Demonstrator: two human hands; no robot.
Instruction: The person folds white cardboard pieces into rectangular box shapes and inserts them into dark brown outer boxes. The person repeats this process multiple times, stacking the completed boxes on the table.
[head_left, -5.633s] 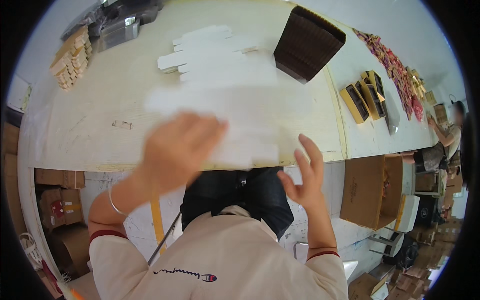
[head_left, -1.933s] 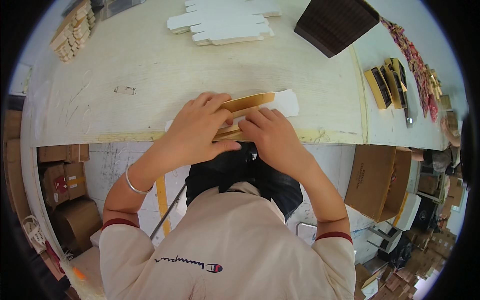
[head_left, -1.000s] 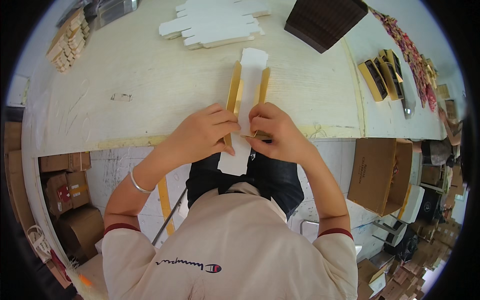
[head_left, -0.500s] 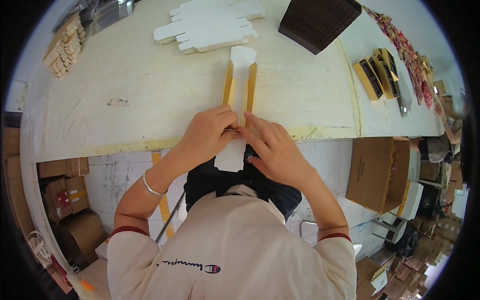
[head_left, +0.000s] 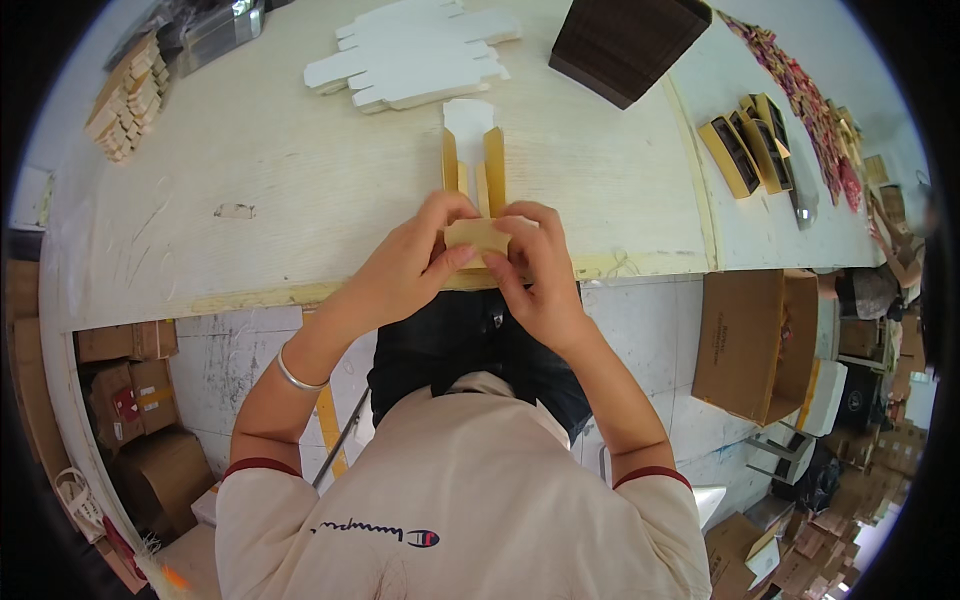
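A partly folded carton [head_left: 494,160], gold outside and white inside, lies at the table's near edge with its long side walls standing. Its near end flap is bent upward, gold face toward me. My left hand [head_left: 425,240] grips the left side of that end, thumb on the flap and fingers behind the wall. On the right side my right hand [head_left: 532,262] does the same, thumb low on the flap and fingers curled over its top corner. The carton's far end flap lies flat, white side up. Farther off rests a stack of flat white carton blanks [head_left: 410,55].
A dark brown block-like stack [head_left: 630,45] stands at the far right of the table [head_left: 300,170]. Gold boxes with dark inserts [head_left: 745,150] sit right of it. Small pale pieces [head_left: 130,100] are piled far left. A large open cardboard box [head_left: 755,345] stands on the floor at right.
The near end flap, which hung down over the table edge, is now folded up. Both hands have shifted from the inner corners to grip that end from its two sides.
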